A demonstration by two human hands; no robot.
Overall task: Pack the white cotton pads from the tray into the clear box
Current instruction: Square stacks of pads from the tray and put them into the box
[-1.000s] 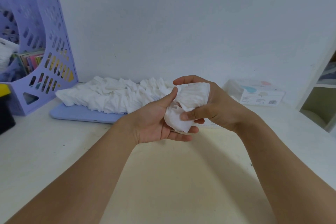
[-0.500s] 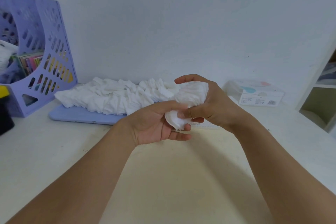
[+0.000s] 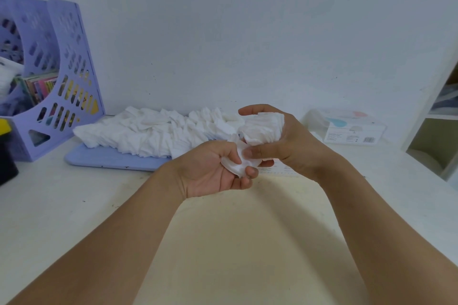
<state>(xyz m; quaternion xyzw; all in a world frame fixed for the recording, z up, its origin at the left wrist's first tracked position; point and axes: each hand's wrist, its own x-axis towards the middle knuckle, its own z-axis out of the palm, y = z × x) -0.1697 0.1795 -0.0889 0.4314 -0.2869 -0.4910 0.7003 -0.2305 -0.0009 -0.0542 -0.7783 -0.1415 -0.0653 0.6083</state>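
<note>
White cotton pads (image 3: 264, 129), gathered as a fanned stack, were held above the counter (image 3: 62, 205) in the right hand (image 3: 285, 141), thumb below and fingers curled over the top. The left hand (image 3: 218, 168) pinched a few loose pads at the stack's lower end; each grip was closed on pads. Many more pads (image 3: 153, 134) lay heaped on the lilac tray (image 3: 106, 160) behind. The clear box (image 3: 347, 126) stood near the wall to the right, apart from both hands. Judged risk: the uneven stack could splay or shed pads in transfer, since its lower edge hung loose and unsquared.
</note>
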